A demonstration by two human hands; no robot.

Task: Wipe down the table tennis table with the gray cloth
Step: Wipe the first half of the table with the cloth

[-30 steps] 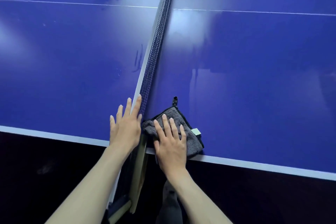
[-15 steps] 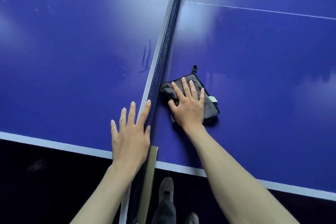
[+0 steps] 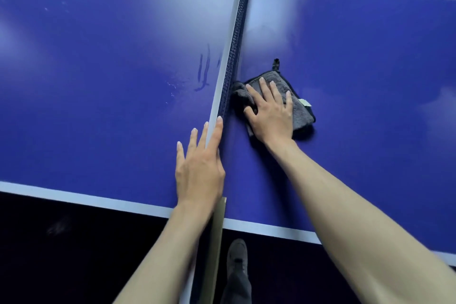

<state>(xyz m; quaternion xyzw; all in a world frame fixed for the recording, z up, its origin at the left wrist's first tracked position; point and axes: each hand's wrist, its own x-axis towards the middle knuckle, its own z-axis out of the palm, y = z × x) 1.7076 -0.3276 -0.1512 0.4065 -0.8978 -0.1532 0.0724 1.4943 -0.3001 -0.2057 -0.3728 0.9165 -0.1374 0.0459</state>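
The blue table tennis table (image 3: 357, 61) fills the view, split by its net (image 3: 234, 39) running away from me. A folded gray cloth (image 3: 299, 111) lies flat on the right half, right beside the net. My right hand (image 3: 271, 111) presses down on the cloth with straight, spread fingers. My left hand (image 3: 199, 168) rests flat against the near end of the net, fingers straight, index finger along the net's top band.
A white line marks the table's near edge (image 3: 74, 198), with dark floor below it. The net post (image 3: 218, 242) hangs off that edge. A dark shoe (image 3: 237, 254) stands on the floor. Wet streaks (image 3: 203, 74) show left of the net.
My right hand has pushed the cloth away from the near edge, along the net toward the middle of the table. My left hand stays at the net's near end.
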